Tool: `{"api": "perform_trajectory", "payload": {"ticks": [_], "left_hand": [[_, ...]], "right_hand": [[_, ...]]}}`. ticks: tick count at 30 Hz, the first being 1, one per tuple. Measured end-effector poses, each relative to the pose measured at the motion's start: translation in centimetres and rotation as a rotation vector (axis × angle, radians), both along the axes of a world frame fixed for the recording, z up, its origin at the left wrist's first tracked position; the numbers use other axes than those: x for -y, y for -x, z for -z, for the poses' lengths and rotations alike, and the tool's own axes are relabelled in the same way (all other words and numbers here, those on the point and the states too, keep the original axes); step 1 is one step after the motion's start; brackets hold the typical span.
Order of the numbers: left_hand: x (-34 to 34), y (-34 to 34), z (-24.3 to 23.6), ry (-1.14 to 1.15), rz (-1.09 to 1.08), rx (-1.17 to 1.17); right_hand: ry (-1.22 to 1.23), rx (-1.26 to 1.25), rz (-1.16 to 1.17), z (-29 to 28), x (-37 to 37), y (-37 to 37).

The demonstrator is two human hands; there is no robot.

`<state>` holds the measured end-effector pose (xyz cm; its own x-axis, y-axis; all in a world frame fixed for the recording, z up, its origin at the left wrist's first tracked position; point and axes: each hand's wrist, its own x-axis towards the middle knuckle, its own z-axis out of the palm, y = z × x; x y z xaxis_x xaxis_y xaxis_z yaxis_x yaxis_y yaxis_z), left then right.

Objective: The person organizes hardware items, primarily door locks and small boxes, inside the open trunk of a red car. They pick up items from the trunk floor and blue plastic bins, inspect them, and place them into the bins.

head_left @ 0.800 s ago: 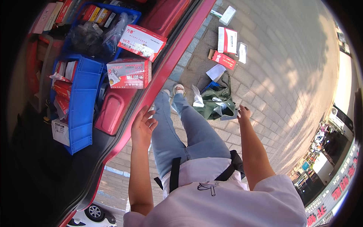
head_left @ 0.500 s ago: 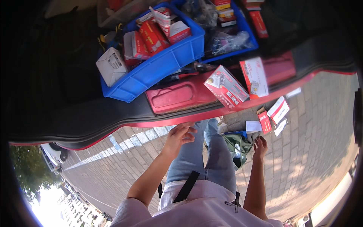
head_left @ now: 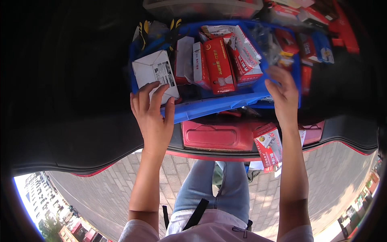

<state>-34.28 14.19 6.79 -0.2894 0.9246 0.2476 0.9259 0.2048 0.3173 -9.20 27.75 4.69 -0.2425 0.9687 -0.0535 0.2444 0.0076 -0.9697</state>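
My left hand (head_left: pixel 151 109) is at the left end of a blue plastic bin (head_left: pixel 207 104), fingers spread and curved over a white carton (head_left: pixel 151 68); whether they touch it I cannot tell. The bin also holds red-and-white boxes (head_left: pixel 246 56) and an upright red box (head_left: pixel 217 64). My right hand (head_left: pixel 282 90) is open by the bin's right end, slightly blurred, with nothing visible in it. Yellow-and-black handled tools (head_left: pixel 143 36) lie at the bin's back left. A second blue bin (head_left: pixel 296 64) with bagged items sits behind, to the right.
The bins sit in a red car's open trunk. A red-and-white box (head_left: pixel 268 147) rests on the pink-red sill (head_left: pixel 209 133). A translucent container (head_left: pixel 201 8) and more boxes (head_left: pixel 316 16) are at the back. Pavement (head_left: pixel 173 177) shows below, around my legs.
My view has turned to face the trunk squarely. Both my hands have risen from beside my legs to the bin, the left to its left end, the right to its right.
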Motion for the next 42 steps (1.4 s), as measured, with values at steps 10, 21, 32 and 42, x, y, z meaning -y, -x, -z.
{"api": "perform_trajectory", "payload": {"ticks": [10,21,32,42], "left_hand": [[-2.2,5.1,3.9,0.213,-0.231,-0.093],[-4.7,5.0,6.4,0.250,-0.359,-0.096],[-8.5,3.2,5.3,0.364,-0.618,0.109],[-3.7,4.9,2.0,0.254,-0.477,0.084]], "right_hand": [[-0.578,0.375,-0.445,4.3,-8.9,21.7],[-0.743,0.747,-0.809,11.0,-15.3,24.1],[-1.057,0.975,-1.212,8.4,-19.0,26.3],[-0.754,0.780,-1.294,-1.4,-16.8,19.7]]}}
